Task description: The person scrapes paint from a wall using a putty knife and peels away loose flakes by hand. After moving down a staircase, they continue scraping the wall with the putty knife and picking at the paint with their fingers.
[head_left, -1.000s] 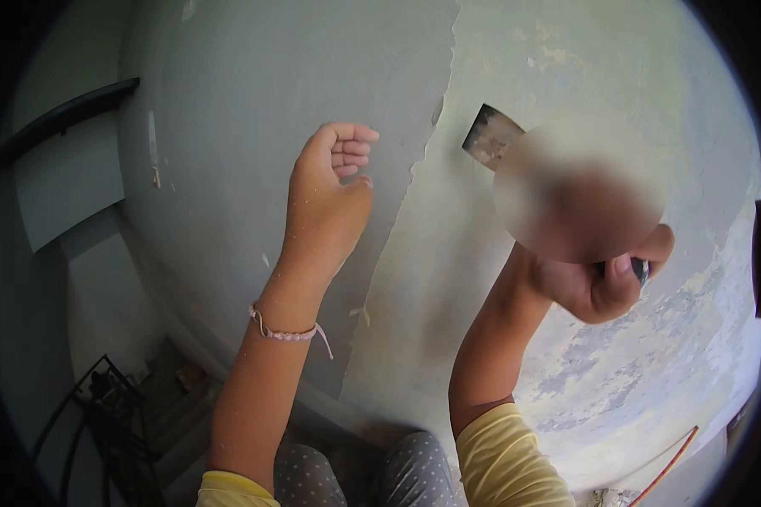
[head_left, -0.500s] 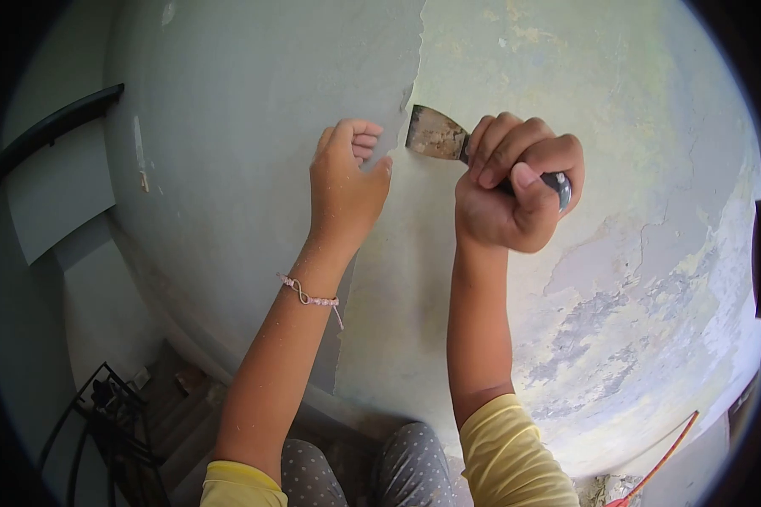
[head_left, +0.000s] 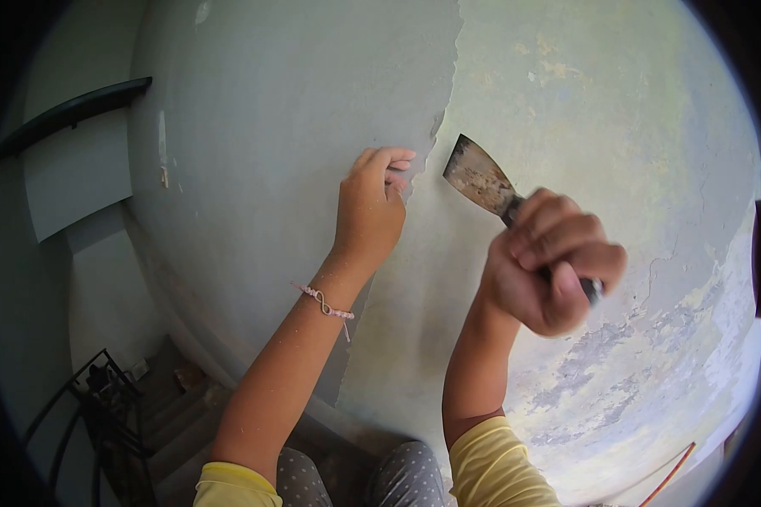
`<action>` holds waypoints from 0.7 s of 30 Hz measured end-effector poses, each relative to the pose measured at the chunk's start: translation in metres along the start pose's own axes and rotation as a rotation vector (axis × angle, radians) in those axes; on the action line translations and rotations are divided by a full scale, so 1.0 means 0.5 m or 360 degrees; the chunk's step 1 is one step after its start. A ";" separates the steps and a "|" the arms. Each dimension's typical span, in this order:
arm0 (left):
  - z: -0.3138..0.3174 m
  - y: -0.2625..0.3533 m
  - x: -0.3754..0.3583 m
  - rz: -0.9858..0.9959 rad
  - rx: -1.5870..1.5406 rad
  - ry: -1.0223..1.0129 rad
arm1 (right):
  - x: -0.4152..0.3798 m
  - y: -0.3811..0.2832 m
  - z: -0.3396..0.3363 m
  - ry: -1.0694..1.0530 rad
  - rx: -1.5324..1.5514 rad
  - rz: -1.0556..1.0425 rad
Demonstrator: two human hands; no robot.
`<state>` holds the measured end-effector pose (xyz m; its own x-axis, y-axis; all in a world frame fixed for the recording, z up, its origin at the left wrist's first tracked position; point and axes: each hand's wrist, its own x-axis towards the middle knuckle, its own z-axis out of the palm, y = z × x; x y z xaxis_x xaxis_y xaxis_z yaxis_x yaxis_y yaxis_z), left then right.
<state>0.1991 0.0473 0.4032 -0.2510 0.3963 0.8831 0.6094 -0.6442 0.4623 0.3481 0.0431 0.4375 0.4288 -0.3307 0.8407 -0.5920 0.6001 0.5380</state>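
Note:
My right hand (head_left: 558, 262) is closed around the dark handle of a putty knife (head_left: 482, 175), slightly blurred. Its worn, stained metal blade points up and left and looks clear of the wall surface. My left hand (head_left: 370, 207) is at the ragged edge of the grey paint (head_left: 271, 169), fingers curled and thumb drawn in towards them. What lies between those fingertips, if anything, is hidden. Right of that edge, the pale yellow-green wall (head_left: 516, 110) is bared.
A dark handrail (head_left: 76, 121) runs along the left wall. Stairs (head_left: 186, 431) with a black metal railing (head_left: 101, 406) descend at lower left. Patchy, flaking wall (head_left: 600, 372) shows at right. An orange cord or rod (head_left: 672, 473) is at lower right.
My right hand has drawn the putty knife down and right, away from the paint edge. My left hand has shifted right and down with the view, its thumb closer to the fingers.

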 end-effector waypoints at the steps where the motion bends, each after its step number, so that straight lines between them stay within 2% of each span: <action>1: 0.003 -0.001 0.001 -0.0005 0.0004 0.0007 | -0.014 0.028 -0.003 -0.0025 -0.0152 0.0056; 2: -0.001 -0.002 0.003 0.0046 -0.0040 0.0072 | -0.027 0.042 0.005 0.0088 -0.0137 0.0171; 5: 0.003 -0.011 0.009 0.0137 -0.0067 0.0206 | -0.006 0.034 0.001 -0.0058 -0.0031 0.0226; 6: 0.002 -0.011 0.008 0.0185 -0.0066 0.0250 | -0.002 0.020 0.012 -0.0004 -0.0022 0.0149; 9: -0.001 -0.007 0.011 0.0116 -0.0054 0.0248 | 0.003 -0.006 0.014 -0.0007 0.0038 0.0028; 13: 0.005 -0.013 0.018 0.0075 -0.0103 0.0278 | -0.018 0.039 -0.001 0.0001 -0.0026 0.0209; 15: 0.004 -0.019 0.015 0.0172 0.0034 0.0278 | -0.018 0.020 0.016 0.0002 -0.0025 0.0099; 17: 0.001 -0.011 0.016 0.0128 0.0013 0.0253 | -0.014 -0.022 0.025 0.0022 0.0095 -0.0039; 19: 0.002 -0.012 0.014 0.0053 -0.0023 0.0199 | -0.045 0.030 0.009 0.0023 -0.0134 0.0107; 21: 0.005 -0.019 0.018 0.0096 -0.0024 0.0235 | -0.057 0.029 0.003 0.0102 -0.0112 0.0137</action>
<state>0.1929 0.0584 0.4066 -0.3227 0.2570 0.9109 0.6154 -0.6742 0.4083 0.3265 0.0601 0.4214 0.4223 -0.2299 0.8768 -0.5800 0.6748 0.4563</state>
